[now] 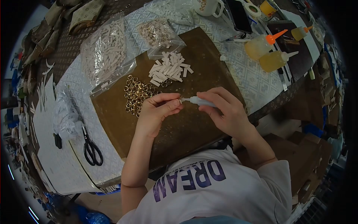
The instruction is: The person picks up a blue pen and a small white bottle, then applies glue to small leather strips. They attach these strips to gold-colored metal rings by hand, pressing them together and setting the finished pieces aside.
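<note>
My right hand (225, 110) is wrapped round a small white squeeze bottle (203, 101), its narrow nozzle pointing left. At the nozzle's tip, my left hand (161, 111) pinches a tiny pale piece (181, 100), mostly covered by the fingertips, so its exact kind is hard to see. Both hands are above a brown work mat (175, 143). Just beyond my left hand lies a heap of gold metal rings (137, 93). Behind that, a pile of short white strips (169, 69) rests on the mat.
Clear bags of white strips (106, 52) and small pieces (156, 31) lie at the back. Black-handled scissors (92, 149) are at left beside crumpled plastic (67, 115). Yellowish glue bottles (259, 46), a phone (239, 15) and a mug (207, 6) stand at back right.
</note>
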The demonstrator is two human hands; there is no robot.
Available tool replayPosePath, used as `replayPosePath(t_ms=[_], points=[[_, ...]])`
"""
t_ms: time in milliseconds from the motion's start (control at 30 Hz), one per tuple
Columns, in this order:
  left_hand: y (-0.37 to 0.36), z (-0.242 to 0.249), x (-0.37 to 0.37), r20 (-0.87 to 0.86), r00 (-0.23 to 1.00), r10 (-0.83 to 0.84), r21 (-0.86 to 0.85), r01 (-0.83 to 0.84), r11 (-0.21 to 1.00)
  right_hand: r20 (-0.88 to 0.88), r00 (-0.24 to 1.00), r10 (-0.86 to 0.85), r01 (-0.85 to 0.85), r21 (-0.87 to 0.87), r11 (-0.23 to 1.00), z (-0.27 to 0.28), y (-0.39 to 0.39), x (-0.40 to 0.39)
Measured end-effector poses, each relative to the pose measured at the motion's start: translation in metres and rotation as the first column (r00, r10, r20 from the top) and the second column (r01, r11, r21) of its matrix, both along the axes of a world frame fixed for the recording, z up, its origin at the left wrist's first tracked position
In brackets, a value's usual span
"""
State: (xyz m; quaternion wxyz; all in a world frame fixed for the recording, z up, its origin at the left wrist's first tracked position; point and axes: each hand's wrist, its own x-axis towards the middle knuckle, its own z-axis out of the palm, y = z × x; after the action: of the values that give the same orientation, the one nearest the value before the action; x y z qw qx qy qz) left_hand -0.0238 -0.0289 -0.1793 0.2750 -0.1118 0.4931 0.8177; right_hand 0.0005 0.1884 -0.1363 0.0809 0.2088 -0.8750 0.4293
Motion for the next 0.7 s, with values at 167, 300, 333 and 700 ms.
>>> replayPosePath(t_ms=[167,300,333,700], points=[[-0.003,-0.001,-0.001,0.012,1.0,0.012,0.051,-0.012,0.999,0.093,0.996,-0.002,0.013,-0.114,0.993,-0.003,0.002,-0.004],[-0.005,-0.001,-0.002,0.094,0.995,0.027,0.132,-0.039,0.99,0.328,0.944,0.022,0.084,-0.306,0.948,-0.024,0.008,-0.005],[-0.005,-0.002,-0.002,0.114,0.993,0.031,0.145,-0.047,0.988,0.457,0.887,0.066,0.167,-0.451,0.877,-0.03,0.006,-0.002],[-0.005,-0.001,-0.002,0.132,0.989,0.065,0.14,-0.084,0.987,0.592,0.787,0.177,0.325,-0.64,0.696,-0.038,0.009,0.002]])
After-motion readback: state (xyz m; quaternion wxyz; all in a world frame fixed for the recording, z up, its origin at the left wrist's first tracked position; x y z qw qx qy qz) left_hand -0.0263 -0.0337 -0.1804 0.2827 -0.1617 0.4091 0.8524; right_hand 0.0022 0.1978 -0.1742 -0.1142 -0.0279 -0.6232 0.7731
